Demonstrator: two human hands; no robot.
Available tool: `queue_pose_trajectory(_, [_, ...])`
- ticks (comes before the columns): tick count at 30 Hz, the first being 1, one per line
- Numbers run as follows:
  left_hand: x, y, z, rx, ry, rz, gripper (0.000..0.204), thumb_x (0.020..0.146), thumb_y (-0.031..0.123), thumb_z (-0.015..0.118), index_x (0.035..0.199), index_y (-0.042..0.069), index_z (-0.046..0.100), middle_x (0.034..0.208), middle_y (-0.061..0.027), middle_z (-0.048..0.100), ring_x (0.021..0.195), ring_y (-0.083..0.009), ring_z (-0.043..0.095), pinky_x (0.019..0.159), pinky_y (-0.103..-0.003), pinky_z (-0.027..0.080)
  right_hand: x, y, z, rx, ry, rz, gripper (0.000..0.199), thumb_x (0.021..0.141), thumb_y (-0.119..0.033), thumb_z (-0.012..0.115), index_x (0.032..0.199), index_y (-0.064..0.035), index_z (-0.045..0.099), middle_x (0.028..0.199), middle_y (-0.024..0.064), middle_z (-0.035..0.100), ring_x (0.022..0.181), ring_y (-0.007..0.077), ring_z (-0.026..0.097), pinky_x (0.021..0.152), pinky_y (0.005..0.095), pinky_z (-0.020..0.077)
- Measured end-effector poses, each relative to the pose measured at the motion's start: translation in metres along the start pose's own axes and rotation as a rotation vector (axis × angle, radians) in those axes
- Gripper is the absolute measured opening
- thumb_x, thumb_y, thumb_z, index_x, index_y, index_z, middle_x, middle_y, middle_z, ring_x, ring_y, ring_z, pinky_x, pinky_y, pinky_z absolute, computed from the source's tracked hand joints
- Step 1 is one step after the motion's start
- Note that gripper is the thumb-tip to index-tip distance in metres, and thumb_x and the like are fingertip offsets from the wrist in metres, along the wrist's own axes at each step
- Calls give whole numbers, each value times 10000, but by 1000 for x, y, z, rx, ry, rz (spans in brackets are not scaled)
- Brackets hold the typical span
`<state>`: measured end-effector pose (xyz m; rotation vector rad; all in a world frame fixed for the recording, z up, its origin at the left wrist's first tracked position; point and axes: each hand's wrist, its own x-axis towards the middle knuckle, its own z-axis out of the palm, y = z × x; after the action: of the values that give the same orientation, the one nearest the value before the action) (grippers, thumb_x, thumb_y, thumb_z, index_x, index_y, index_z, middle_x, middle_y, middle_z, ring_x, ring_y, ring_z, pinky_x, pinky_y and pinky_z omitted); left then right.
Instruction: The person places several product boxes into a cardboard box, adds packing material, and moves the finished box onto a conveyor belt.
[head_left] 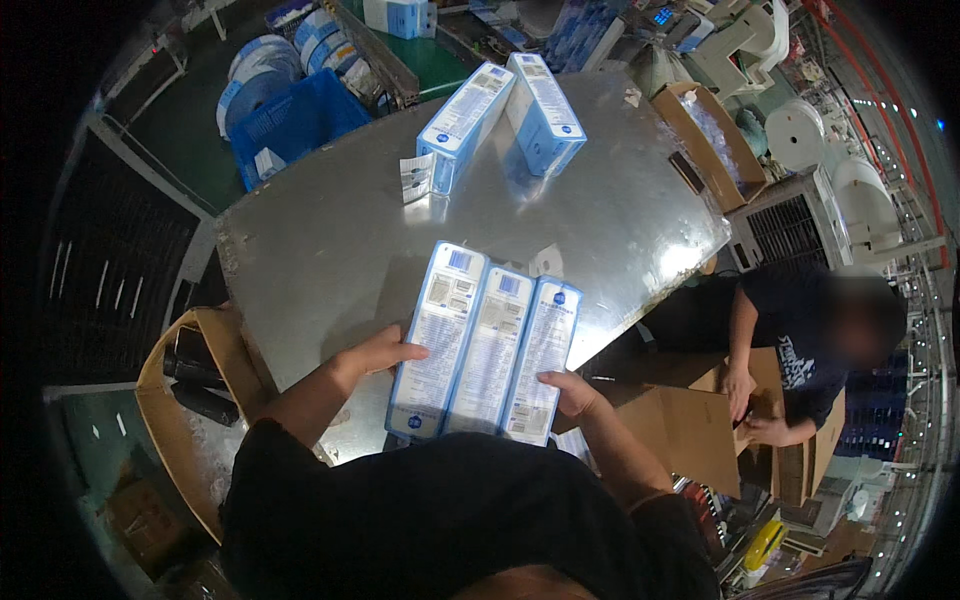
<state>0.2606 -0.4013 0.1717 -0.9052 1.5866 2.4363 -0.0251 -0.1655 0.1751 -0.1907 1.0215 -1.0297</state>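
Three narrow blue-and-white printed cartons stand side by side in front of my body, over the near side of the metal table. My left hand presses against the left carton, its thumb on the printed face. On the opposite side, my right hand grips the right carton, thumb also on the face. Between them the row is squeezed together; the fingers behind are hidden. Farther back on the table are two similar cartons, a left one with a small paper leaflet at its near end, and a right one.
The metal table has a paper scrap on it. A blue crate stands beyond its left edge. Open cardboard boxes sit at the left and far right. A co-worker handles a cardboard box at right.
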Motion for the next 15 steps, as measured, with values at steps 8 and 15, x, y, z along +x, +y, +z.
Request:
queue_pose_trajectory(8, [-4, 50, 118, 299, -32, 661, 684, 715, 170, 788, 1308, 23, 479, 1242, -154, 575, 1191, -258, 522, 1000, -426, 421, -167, -72, 15, -555, 248, -640, 748, 621, -126, 845, 1255, 45, 488, 1173, 135, 598, 1104, 261, 560, 945, 389, 462])
queue_pose_trajectory(15, [-18, -23, 277, 362, -434, 361, 705, 789, 460, 741, 1301, 35, 508, 1356, -157, 493, 1272, -271, 435, 1072, -395, 360, -387, -43, 17, -775, 456, -555, 831, 596, -131, 867, 1291, 58, 451, 1166, 133, 603, 1081, 246, 574, 964, 385, 451])
